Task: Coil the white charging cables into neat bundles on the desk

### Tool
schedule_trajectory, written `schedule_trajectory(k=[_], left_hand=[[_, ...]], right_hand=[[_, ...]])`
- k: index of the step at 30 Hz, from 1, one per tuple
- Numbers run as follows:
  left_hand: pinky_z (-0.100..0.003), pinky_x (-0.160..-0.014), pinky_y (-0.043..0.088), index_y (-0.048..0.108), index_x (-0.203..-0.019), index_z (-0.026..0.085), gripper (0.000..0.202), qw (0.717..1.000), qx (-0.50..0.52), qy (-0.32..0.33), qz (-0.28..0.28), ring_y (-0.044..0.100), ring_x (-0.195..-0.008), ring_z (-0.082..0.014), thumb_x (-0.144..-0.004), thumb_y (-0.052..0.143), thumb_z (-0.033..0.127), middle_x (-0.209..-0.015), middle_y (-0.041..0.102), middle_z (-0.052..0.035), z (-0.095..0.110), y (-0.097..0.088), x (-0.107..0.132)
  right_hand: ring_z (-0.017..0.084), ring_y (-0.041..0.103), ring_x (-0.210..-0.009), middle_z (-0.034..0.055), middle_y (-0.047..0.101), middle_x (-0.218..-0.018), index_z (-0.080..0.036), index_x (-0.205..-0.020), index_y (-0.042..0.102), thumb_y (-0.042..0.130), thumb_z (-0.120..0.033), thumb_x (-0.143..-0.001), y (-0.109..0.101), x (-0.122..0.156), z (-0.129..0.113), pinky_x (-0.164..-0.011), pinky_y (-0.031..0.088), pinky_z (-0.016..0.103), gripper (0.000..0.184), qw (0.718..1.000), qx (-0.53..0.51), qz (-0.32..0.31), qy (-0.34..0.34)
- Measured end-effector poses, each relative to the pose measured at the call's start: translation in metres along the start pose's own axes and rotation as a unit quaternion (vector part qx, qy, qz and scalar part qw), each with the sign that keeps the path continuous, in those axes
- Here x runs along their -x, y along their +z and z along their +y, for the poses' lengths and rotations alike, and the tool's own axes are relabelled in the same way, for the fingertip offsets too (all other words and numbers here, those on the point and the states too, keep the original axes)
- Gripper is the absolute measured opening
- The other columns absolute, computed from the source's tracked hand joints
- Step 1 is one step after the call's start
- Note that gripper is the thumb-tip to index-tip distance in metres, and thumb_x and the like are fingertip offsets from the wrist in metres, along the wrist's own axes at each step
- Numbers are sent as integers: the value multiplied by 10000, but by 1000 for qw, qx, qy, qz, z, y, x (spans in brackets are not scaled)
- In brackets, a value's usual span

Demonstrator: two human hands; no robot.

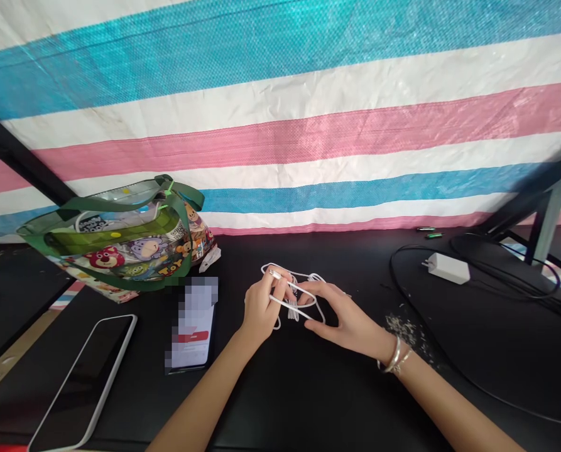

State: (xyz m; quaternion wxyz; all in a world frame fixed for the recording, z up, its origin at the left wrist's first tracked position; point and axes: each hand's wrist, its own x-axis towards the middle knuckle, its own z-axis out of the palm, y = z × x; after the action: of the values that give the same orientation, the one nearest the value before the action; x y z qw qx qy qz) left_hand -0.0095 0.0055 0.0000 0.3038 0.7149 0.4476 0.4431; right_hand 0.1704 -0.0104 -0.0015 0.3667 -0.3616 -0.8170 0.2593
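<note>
A white charging cable (303, 295) lies in loose loops between my two hands, just above the black table. My left hand (262, 306) is closed on the cable, pinching it near its plug end (275, 274), which points up and to the left. Curved around the loops from the other side, my right hand (343, 319) holds the cable between its thumb and fingers. Part of the bundle hangs behind the fingers and is partly hidden. Silver bracelets circle the right wrist.
A phone with a lit screen (193, 333) lies left of my hands, beside a white-edged phone (85, 383). A cartoon-print bag (139, 254) stands behind them. On the right are a white charger (448, 269), black cables (393, 270), pale crumbs (405, 329) and small batteries (434, 236).
</note>
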Motion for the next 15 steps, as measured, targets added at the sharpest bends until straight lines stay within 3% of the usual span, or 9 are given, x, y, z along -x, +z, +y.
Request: schedule_trajectory(k=[5,11,15], left_hand=[[-242,-576,458,557,-837,212,235,1000,-17,-4,-10,604,-523,-139,-912,363,321,-591,655,23,2,0,-1],[-206,-526,452,564,-949,226,142,998,-21,-36,-45,655,-579,-138,-834,482,217,-669,696,46,4,0,-1],[-226,-595,479,557,-986,227,163,998,-19,-22,-55,666,-599,-147,-825,539,242,-668,710,51,4,1,0]], right_hand=[[209,676,-851,61,718,-939,-251,-1027,634,494,-305,-905,-1,-2,-1,-805,531,365,194,998,-12,59,30],[169,640,-625,14,659,-683,-231,-927,625,481,-441,-906,-3,-5,-1,-637,527,296,255,989,-67,94,89],[153,595,-556,2,617,-619,-214,-870,601,503,-548,-865,-6,-6,2,-545,492,269,348,978,-112,126,127]])
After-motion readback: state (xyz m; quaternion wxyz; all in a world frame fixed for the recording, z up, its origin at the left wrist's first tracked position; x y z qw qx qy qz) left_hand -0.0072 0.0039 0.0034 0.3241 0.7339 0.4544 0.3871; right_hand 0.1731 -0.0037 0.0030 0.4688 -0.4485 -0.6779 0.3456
